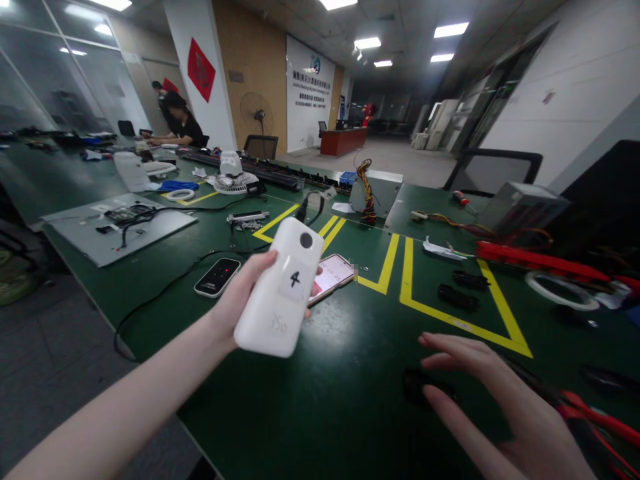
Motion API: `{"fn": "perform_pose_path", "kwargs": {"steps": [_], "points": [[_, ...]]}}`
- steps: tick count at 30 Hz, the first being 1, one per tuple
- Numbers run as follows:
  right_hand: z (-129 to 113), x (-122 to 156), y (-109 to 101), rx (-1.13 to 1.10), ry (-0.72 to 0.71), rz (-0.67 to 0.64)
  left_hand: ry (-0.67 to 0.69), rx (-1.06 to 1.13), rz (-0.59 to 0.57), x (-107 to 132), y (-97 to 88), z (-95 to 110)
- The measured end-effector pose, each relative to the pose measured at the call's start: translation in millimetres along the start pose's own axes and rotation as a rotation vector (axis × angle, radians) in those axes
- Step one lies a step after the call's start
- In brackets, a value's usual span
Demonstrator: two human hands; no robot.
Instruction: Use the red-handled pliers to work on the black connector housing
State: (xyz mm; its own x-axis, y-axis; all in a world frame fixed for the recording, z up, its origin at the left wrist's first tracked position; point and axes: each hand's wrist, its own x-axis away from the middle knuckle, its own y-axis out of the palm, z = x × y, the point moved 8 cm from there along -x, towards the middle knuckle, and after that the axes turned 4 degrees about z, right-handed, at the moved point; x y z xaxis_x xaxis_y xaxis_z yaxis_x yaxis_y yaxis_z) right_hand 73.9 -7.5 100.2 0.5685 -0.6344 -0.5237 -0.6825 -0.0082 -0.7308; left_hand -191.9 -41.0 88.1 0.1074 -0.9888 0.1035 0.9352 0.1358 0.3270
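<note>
My left hand [250, 283] is wrapped round a white, rounded, slab-shaped device [273, 313], held tilted above the table. The device bears a sticker with a handwritten "4", a black round spot near its top end and faint marks lower down. A black cable [313, 205] shows just beyond its top end; whether it is joined to the device I cannot tell. Behind the device, a phone [336, 275] with a lit timer screen lies partly hidden. At the lower right, my right hand [500, 393] hangs empty, thumb and fingers apart, beside a small dark object [415, 387] on the table.
A small white-rimmed black device [217, 277] lies left of my left hand. Yellow tape [465, 327] marks the green table [325, 413]. Red-handled pliers [600, 420] lie at the right edge, and metal power supplies [385, 190] stand farther back. Another person [187, 130] sits at the far left.
</note>
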Motion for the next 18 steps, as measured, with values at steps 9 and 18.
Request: {"fn": "perform_pose_path", "kwargs": {"steps": [9,18], "points": [[-85,-45,41,-0.286,0.029,0.025,-0.165,0.367,-0.138,65,41.0,-52],[-102,-8,99,-0.777,0.318,-0.2,0.211,0.108,0.147,70,38.9,-40]]}}
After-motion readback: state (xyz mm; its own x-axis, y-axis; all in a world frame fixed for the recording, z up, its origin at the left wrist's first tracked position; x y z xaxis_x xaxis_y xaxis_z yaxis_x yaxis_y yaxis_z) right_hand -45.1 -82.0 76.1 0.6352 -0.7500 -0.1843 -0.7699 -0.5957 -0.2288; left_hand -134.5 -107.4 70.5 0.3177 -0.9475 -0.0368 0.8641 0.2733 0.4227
